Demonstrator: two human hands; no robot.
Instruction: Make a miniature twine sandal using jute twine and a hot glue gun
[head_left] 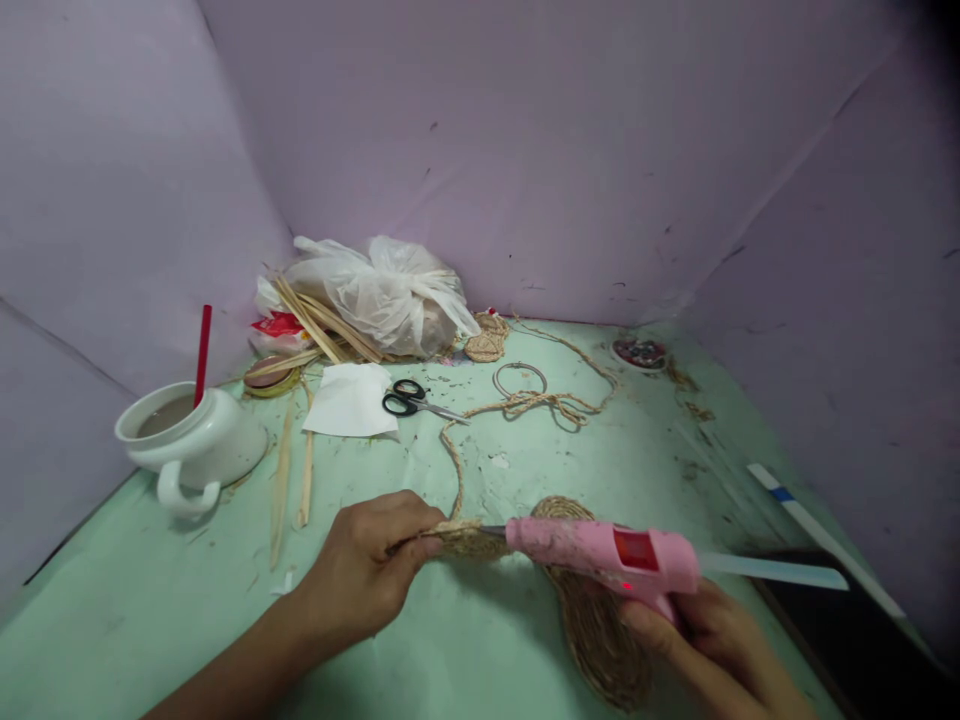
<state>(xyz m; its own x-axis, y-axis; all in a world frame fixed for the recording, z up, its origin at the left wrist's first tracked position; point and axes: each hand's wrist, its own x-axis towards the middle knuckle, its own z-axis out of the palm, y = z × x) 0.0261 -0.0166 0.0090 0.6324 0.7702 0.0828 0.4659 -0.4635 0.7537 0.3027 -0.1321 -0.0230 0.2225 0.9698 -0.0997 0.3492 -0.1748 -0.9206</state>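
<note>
My right hand (pixel 705 630) grips a pink glue gun (pixel 607 555) with a glue stick jutting out of its back. The gun's nozzle touches a coiled jute-rope piece (pixel 592 620) lying on the green table (pixel 525 470). My left hand (pixel 367 570) pinches the left end of that rope piece, fingers closed on it. A loose jute rope (pixel 525 405) runs from the piece toward the back of the table.
Black-handled scissors (pixel 412 400), a white paper sheet (pixel 351 400) and a metal ring (pixel 519 377) lie mid-table. A white jug (pixel 191 440) with a red stick stands at left. A plastic bag (pixel 382 290), wooden sticks and a small coiled disc (pixel 485 345) sit at the back. Purple walls enclose the table.
</note>
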